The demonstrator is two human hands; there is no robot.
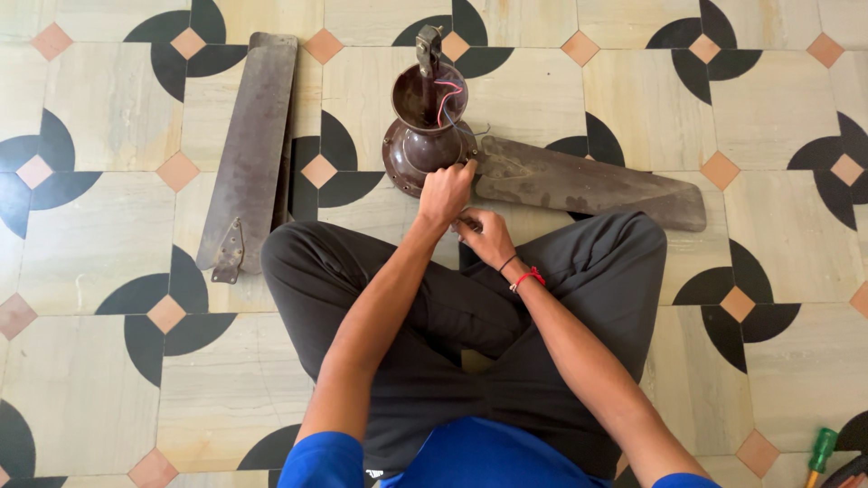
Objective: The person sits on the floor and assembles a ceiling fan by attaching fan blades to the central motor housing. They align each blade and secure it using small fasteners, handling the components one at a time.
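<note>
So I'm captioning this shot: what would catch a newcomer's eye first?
The brown fan motor on the patterned floor, red wire looping from its cup, both hands at its near edge: left hand, right hand. One blade is attached at right; loose blades lie at left.

left hand (446,192) reaching forward, right hand (488,237) curled

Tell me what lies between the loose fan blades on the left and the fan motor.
In the head view, only bare patterned floor tile separates the loose blades from the motor housing.
</note>
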